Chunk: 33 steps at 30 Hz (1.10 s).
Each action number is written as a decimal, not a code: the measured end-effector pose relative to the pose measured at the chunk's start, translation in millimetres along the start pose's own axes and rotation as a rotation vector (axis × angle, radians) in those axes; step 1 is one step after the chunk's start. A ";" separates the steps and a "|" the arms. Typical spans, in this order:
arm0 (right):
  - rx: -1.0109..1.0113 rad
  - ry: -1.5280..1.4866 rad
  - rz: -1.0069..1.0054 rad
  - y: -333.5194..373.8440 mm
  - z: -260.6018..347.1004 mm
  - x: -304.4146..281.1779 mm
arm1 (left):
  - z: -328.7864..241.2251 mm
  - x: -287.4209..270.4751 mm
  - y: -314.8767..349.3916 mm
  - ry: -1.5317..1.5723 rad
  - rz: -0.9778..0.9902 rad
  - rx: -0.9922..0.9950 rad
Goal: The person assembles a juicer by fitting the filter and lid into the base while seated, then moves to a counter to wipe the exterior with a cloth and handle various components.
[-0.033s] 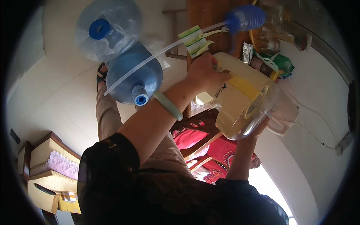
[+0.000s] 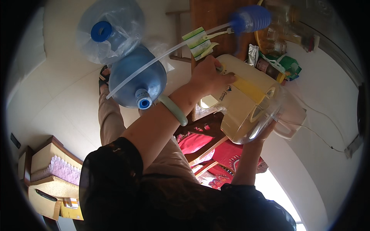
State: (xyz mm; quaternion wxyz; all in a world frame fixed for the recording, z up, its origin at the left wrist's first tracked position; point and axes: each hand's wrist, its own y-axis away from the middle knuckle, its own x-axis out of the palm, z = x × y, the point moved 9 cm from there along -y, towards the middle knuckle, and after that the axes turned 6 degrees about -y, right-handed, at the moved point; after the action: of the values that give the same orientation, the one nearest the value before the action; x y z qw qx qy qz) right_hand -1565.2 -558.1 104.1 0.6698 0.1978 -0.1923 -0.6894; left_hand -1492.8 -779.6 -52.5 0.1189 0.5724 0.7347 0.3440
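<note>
My left hand (image 2: 212, 77), with a pale green bangle (image 2: 173, 110) on its wrist, is closed on the upper left end of a cream plastic appliance (image 2: 246, 73), thumb on top. The appliance is tilted and has a yellow band and a clear round plastic section (image 2: 252, 121) at its lower right end. My right hand (image 2: 266, 131) grips that clear section from below, its fingers partly hidden. Left of my left forearm stands a blue water jug (image 2: 135, 84) with a capped neck. The long white tube (image 2: 154, 59) of a blue hand pump (image 2: 252, 18) crosses in front of it.
A bagged second jug (image 2: 115, 23) stands behind the first. On the wooden table (image 2: 208, 15) lie a green-and-white packet (image 2: 198, 40) and a pale plastic fork (image 2: 219, 34); glass jars (image 2: 275, 38) stand on a tray. A cord (image 2: 320, 136) hangs at right. Red cloth (image 2: 229, 156) covers a chair below.
</note>
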 end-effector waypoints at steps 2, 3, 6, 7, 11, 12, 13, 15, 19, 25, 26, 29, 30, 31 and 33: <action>-0.009 0.012 -0.017 4.3 3.0 8.2 | 8.0 7.5 4.1 0.114 0.005 -0.087; -0.014 0.015 -0.026 4.4 3.2 12.2 | 7.9 7.9 6.3 0.166 -0.005 -0.073; -0.051 0.022 -0.058 -1.5 5.6 -1.8 | 8.2 7.1 12.1 0.257 -0.030 -0.050; -0.052 0.025 -0.064 -0.4 7.4 -4.1 | 7.1 6.6 11.5 0.240 -0.042 -0.048; -0.053 0.011 -0.037 0.4 7.4 2.7 | 6.0 -9.0 21.6 0.181 -0.126 -0.021; -0.055 0.001 -0.020 -1.2 8.7 0.4 | 8.9 -8.5 26.0 0.230 -0.152 0.010; -0.058 0.007 -0.022 -2.4 9.3 -3.4 | 16.2 -5.8 31.2 0.280 -0.177 0.041; -0.061 0.018 -0.020 -6.0 8.3 -8.0 | 15.8 -6.2 50.2 0.276 -0.233 0.084; -0.037 0.002 -0.043 1.1 7.0 2.5 | -0.5 -3.5 85.3 0.174 -0.308 0.292; -0.038 -0.017 -0.064 3.4 10.8 5.8 | -60.1 2.2 124.5 -0.020 -0.263 0.532; -0.006 -0.059 -0.046 2.3 9.6 3.4 | -68.3 4.6 129.0 -0.052 -0.247 0.557; 0.089 -0.229 -0.012 2.5 7.6 3.4 | -62.1 2.2 135.0 -0.122 -0.173 0.456; 0.119 -0.321 0.084 0.7 3.5 2.9 | -58.5 0.6 135.9 -0.138 -0.142 0.411; 0.040 -0.228 0.089 -2.3 7.1 -4.9 | -54.2 -2.8 138.2 -0.164 -0.139 0.396; -0.003 -0.188 0.124 -3.2 8.5 -4.0 | -46.0 -4.6 143.3 -0.198 -0.116 0.350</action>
State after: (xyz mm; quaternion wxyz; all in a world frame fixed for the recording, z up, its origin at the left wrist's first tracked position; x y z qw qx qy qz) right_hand -1572.4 -554.0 109.7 0.6904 0.1187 -0.2651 -0.6626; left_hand -1408.7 -785.3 72.2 0.1089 0.5723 0.7996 0.1459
